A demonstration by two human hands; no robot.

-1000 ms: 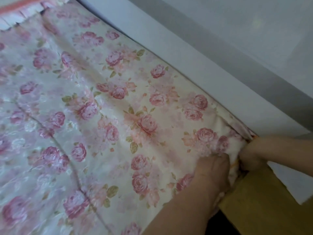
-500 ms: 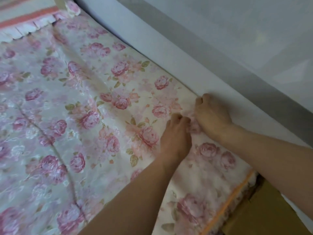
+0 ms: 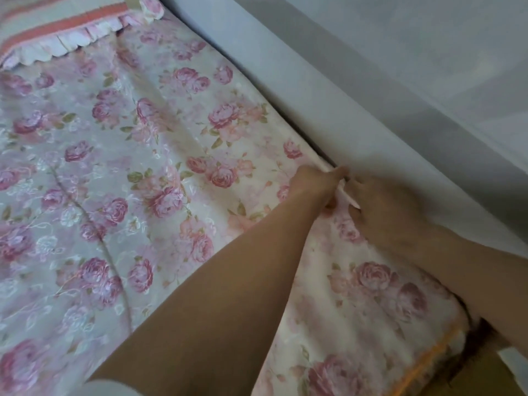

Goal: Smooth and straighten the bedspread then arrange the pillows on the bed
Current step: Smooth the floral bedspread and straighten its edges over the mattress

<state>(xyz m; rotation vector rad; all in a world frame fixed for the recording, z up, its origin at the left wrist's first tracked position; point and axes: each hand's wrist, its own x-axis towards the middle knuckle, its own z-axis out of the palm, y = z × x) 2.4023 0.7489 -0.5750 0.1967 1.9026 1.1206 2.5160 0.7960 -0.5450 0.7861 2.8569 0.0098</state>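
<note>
Both hands have been carried from the bedspread's (image 3: 177, 172) near corner at 5 o'clock up along its wall-side edge toward 1 o'clock. That edge is now pinched by the left hand (image 3: 317, 184) and the right hand (image 3: 383, 212), set close together.

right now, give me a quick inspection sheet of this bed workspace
surface: bed covered by the floral bedspread, long creases running across it
job's things: bedspread edge pinched up beside the wall; frilled pillow at the head end, top left
clutter: nothing seen
grippers: left hand and right hand both closed on the bedspread edge at the wall side, right one blurred
cables: nothing seen
surroundings: grey wall along the bed's far side; orange trim at the bedspread's foot edge; brown surface below it
</note>
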